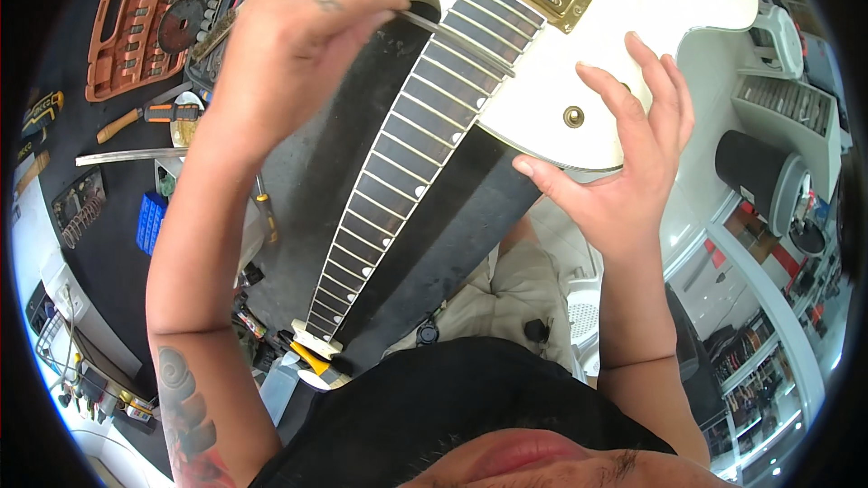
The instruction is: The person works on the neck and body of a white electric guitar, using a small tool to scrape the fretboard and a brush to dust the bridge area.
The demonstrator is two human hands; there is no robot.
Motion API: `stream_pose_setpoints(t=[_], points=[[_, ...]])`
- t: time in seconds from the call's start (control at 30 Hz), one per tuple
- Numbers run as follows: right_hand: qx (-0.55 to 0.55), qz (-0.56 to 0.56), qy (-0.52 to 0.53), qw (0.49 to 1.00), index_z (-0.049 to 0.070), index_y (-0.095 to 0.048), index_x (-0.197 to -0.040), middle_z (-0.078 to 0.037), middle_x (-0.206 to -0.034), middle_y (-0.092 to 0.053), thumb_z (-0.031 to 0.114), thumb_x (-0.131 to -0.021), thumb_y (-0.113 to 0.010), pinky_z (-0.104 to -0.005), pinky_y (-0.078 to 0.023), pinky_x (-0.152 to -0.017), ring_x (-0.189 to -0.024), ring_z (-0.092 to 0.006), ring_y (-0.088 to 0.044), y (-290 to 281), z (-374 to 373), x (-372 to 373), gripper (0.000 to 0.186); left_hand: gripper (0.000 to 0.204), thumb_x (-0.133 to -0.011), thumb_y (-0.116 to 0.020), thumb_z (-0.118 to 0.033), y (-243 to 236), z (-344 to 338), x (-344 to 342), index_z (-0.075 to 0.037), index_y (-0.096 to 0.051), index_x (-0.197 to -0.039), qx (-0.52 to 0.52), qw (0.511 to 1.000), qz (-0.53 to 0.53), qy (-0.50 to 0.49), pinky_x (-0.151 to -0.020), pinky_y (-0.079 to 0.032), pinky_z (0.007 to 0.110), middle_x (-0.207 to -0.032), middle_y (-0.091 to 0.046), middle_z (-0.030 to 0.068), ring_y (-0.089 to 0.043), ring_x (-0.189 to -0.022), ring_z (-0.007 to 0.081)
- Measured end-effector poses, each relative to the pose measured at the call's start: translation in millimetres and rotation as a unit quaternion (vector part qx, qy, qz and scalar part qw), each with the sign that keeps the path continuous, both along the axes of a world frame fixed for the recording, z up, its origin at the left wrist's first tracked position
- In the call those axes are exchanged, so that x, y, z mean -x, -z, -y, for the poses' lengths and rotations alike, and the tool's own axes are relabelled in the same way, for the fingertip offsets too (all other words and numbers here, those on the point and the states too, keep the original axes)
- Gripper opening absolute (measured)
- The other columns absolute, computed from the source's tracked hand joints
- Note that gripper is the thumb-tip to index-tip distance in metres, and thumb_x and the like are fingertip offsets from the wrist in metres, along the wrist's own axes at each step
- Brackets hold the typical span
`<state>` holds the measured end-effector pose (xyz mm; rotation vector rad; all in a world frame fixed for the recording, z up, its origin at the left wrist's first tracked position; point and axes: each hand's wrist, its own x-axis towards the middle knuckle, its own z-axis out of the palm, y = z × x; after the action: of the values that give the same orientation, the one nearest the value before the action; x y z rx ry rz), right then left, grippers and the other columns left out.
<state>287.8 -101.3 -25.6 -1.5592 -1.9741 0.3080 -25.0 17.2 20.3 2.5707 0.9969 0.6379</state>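
Guitar (533,122) seemingly on bench (117,190); tool case (136,89) left.

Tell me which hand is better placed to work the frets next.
Probably the left hand: it holds a thin grey rod across the fretboard; the right hand is empty, spread by the guitar body.

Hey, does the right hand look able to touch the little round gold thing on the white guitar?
Probably yes. The right hand is spread open, and the round gold thing shows between its thumb and fingers on the white guitar. Nothing seems to block it.
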Motion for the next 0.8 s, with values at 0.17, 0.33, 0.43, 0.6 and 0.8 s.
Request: stream_pose_setpoints(t=[0.17,0.33,0.43,0.6,0.8], points=[[0.002,-0.006,-0.003,1.000,0.014,-0.079,-0.138,-0.016,-0.169,-0.057,0.043,-0.061,-0.106,-0.0613,-0.034,-0.131,-0.160,-0.0487,-0.040,-0.1,-1.2,4.0,0.087,0.026,-0.086,-0.083,0.012,9.1,2.1,15.3,-0.005,-0.084,-0.105,0.014,0.996,0.006,-0.083,-0.085,-0.055,0.033,-0.126,-0.060,0.0158,-0.069,-0.099,0.0197],[-0.001,-0.008,-0.007,1.000,0.014,-0.078,-0.138,-0.016,-0.169,-0.057,0.044,-0.061,-0.106,-0.0611,-0.033,-0.131,-0.160,-0.0486,-0.040,-1.0,-1.7,2.4,0.087,0.026,-0.085,-0.084,0.012,6.4,0.2,26.4,-0.005,-0.084,-0.105,-0.021,0.992,-0.025,-0.119,-0.090,-0.058,0.035,-0.131,-0.059,0.0164,-0.069,-0.100,0.0216],[0.000,-0.001,-0.007,1.000,0.014,-0.078,-0.138,-0.016,-0.169,-0.057,0.043,-0.062,-0.106,-0.0611,-0.033,-0.131,-0.160,-0.0485,-0.040,-2.4,-1.9,3.6,0.086,0.027,-0.085,-0.085,0.013,4.3,-3.3,22.9,-0.005,-0.084,-0.105,-0.032,0.992,-0.042,-0.114,-0.090,-0.058,0.036,-0.134,-0.059,0.0166,-0.070,-0.100,0.0228],[0.000,-0.002,-0.009,1.000,0.014,-0.078,-0.139,-0.017,-0.169,-0.057,0.044,-0.063,-0.106,-0.0620,-0.033,-0.131,-0.160,-0.0493,-0.040,-2.3,-1.7,2.7,0.086,0.027,-0.084,-0.086,0.012,11.1,-14.3,42.3,-0.006,-0.084,-0.104,0.030,0.995,0.015,-0.096,-0.086,-0.058,0.036,-0.138,-0.057,0.0174,-0.070,-0.096,0.0217],[0.001,-0.012,-0.004,1.000,0.014,-0.078,-0.139,-0.017,-0.169,-0.056,0.045,-0.063,-0.106,-0.0620,-0.033,-0.131,-0.161,-0.0492,-0.039,-0.2,-0.8,0.4,0.087,0.026,-0.087,-0.084,0.014,8.9,-4.4,22.2,-0.004,-0.084,-0.105,0.029,0.996,-0.008,-0.087,-0.087,-0.059,0.035,-0.139,-0.056,0.0174,-0.072,-0.095,0.0217]])
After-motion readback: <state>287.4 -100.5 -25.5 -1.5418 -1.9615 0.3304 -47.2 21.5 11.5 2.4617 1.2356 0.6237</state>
